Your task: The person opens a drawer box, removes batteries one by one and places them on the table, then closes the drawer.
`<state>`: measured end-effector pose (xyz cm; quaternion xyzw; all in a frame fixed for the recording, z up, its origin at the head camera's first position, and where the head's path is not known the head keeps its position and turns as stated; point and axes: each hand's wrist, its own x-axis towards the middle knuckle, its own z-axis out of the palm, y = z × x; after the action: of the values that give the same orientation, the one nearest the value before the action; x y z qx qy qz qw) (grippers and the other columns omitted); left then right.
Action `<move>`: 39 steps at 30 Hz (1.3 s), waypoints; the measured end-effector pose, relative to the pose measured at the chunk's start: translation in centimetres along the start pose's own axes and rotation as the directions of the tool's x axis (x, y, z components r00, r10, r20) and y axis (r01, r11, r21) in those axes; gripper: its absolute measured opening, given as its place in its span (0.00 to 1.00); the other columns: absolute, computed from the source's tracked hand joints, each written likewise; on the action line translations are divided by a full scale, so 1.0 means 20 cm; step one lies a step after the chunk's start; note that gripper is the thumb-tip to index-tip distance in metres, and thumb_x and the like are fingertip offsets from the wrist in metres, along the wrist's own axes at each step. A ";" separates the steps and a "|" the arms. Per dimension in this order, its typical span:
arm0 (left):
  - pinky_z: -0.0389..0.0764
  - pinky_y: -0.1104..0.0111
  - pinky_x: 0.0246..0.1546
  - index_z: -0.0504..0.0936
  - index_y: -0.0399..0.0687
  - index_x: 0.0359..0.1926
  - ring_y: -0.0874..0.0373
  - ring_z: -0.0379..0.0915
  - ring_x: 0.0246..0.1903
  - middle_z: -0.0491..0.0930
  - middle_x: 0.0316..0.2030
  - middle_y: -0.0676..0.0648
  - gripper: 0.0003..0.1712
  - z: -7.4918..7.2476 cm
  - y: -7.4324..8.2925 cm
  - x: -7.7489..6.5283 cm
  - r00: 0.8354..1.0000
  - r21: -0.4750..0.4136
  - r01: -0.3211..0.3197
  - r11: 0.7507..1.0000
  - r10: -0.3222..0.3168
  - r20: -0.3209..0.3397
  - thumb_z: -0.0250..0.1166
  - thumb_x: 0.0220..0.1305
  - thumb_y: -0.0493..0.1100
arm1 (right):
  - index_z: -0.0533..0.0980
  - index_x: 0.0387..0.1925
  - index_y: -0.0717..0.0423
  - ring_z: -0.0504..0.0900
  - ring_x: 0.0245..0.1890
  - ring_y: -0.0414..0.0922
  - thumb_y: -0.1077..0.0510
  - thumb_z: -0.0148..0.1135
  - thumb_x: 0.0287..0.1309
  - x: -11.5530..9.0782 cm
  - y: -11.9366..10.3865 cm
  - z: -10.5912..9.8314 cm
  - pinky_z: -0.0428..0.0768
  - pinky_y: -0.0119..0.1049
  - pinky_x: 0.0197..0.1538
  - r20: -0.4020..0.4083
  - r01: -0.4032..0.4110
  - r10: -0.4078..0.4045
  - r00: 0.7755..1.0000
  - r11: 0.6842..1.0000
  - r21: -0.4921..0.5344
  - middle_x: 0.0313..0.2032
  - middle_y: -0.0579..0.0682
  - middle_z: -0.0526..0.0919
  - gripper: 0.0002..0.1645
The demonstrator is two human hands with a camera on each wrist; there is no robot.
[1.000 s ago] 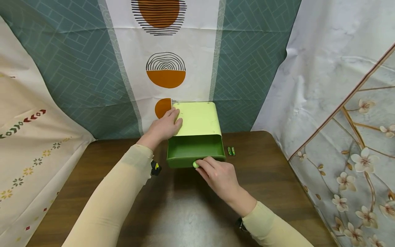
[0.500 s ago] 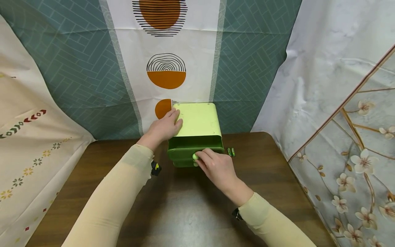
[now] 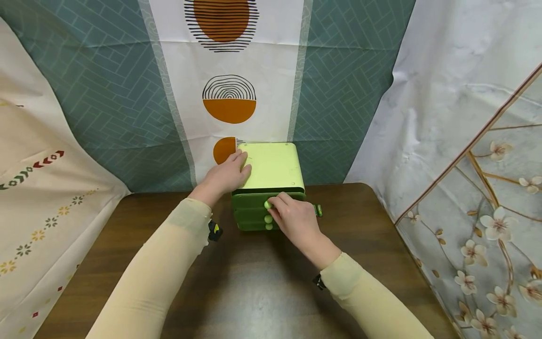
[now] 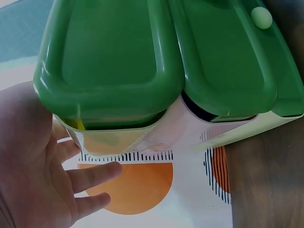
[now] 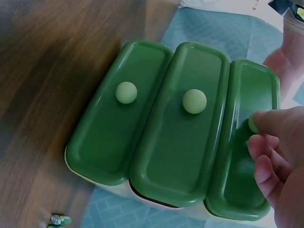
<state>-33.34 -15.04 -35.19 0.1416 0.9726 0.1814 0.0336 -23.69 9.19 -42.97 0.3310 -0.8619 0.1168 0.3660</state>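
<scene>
A small drawer cabinet [image 3: 274, 165] with a pale yellow-green shell and three stacked green drawers stands at the back of the table. My right hand [image 3: 298, 225] pinches the round light-green knob [image 3: 267, 205] of the top drawer [image 3: 247, 200]. That drawer is almost fully in, with a thin gap at its upper edge in the left wrist view. The middle knob [image 5: 194, 101] and bottom knob [image 5: 126, 92] are untouched. At the shell's upper left, my left hand [image 3: 226, 175] rests against top and side, fingers extended [image 4: 95, 178]. The drawers' insides are hidden.
Two small green batteries [image 3: 319, 210] lie just right of the cabinet, partly behind my right hand in the head view. The brown wooden table [image 3: 254, 292] extends toward me. Patterned cloth [image 3: 351, 94] hangs close behind the cabinet and at both sides.
The top drawer has slid inward from well pulled out to nearly in, my right hand moving away from me with its knob. My left hand has stayed on the cabinet.
</scene>
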 end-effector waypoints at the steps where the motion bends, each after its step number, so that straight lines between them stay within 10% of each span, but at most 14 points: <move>1: 0.58 0.40 0.80 0.47 0.50 0.92 0.43 0.42 0.87 0.40 0.90 0.44 0.41 0.00 0.00 0.00 1.000 0.001 0.000 1.000 0.000 0.002 0.38 0.89 0.62 | 0.88 0.48 0.50 0.85 0.25 0.38 0.55 0.82 0.66 0.00 0.00 0.00 0.71 0.32 0.20 0.003 -0.003 0.003 1.000 1.000 0.001 0.40 0.43 0.87 0.12; 39: 0.56 0.40 0.81 0.45 0.44 0.91 0.41 0.42 0.87 0.39 0.89 0.40 0.46 0.01 0.04 -0.01 1.000 0.010 0.004 1.000 -0.004 -0.007 0.38 0.88 0.66 | 0.87 0.48 0.50 0.87 0.27 0.41 0.55 0.80 0.69 0.06 0.04 0.05 0.77 0.36 0.21 0.016 -0.032 0.032 0.999 1.000 0.001 0.40 0.45 0.87 0.11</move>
<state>-32.90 -14.32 -35.00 0.1393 0.9738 0.1770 0.0299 -25.40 8.64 -42.83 0.3185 -0.8698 0.1205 0.3570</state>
